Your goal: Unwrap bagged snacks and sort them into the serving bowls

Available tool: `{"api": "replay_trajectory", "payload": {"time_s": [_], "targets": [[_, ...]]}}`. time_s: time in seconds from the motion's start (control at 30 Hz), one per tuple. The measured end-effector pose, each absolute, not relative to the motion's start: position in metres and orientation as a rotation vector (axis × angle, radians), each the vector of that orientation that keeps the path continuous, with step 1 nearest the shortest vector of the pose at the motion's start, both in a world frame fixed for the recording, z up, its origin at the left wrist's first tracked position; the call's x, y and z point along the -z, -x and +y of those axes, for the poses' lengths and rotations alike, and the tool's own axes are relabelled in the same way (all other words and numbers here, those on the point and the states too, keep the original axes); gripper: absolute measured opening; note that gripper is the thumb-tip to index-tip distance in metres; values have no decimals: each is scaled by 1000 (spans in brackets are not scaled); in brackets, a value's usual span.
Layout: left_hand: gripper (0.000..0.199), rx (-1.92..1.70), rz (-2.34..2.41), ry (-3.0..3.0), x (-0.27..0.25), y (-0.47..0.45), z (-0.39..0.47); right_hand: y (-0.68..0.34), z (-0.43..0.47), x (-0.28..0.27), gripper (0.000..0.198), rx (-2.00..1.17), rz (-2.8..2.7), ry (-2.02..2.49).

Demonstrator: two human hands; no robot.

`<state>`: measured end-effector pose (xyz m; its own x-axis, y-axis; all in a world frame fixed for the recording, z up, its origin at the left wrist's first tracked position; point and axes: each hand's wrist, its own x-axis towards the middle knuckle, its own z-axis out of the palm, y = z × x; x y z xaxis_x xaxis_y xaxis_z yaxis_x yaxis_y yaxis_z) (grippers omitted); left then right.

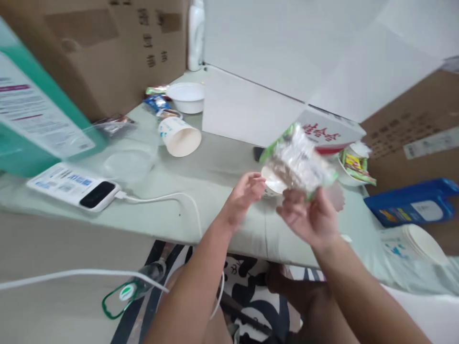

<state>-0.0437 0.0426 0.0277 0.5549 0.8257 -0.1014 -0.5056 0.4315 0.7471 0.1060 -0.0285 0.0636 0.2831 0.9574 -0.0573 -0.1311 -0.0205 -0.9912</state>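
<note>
Packet up at centre frame, right hand (309,220) pinching it.
Left hand (247,193) hangs open by the cup (269,184); the packet (297,162) is lifted clear of the worktop (215,167).

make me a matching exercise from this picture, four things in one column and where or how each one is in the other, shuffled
Things:
1. paper cup
2. power bank
3. clear food packet
4. white bowl

Places or states:
A. upright near the cardboard box at the back of the table
B. held up in the right hand
C. tipped on its side, mouth towards the camera
D. flat near the table's front edge, white cable plugged in

Pairs: 1-C, 2-D, 3-B, 4-A
</note>
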Motion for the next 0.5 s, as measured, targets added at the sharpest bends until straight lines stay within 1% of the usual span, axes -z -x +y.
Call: {"api": "replay_trajectory", "payload": {"time_s": [0.07, 0.1, 0.17, 0.23, 0.3, 0.37, 0.4, 0.43, 0.5], "targets": [[58, -746, 396, -802, -26, 30, 34, -110, -75, -34, 56, -1227, -734, 1284], [61, -712, 392, -829, -24, 22, 29, -112, -92, -19, 57, -1292, -692, 1291], [60, -688, 473, -906, -21, 9, 21, -119, -118, 3, 56, -1390, -710, 1331], [58, -663, 591, -1031, -17, 0, 15, -138, -135, 14, 56, -1327, -843, 1446], [60, -616, 686, -1160, -14, -5, 13, -172, -149, 18, 49, -1013, -1007, 1637], [63, -577, 763, -1269, -8, -8, 12, -214, -161, 23, 34, -534, -1097, 1837], [63, -577, 790, -1330, -5, -9, 13, -235, -165, 26, 33, -321, -1108, 1927], [60, -593, 811, -1407, -1, -11, 13, -254, -169, 30, 38, -160, -1108, 2025], [47, -649, 845, -1608, 7, -16, 13, -285, -174, 40, 51, 11, -1076, 2246]]}}
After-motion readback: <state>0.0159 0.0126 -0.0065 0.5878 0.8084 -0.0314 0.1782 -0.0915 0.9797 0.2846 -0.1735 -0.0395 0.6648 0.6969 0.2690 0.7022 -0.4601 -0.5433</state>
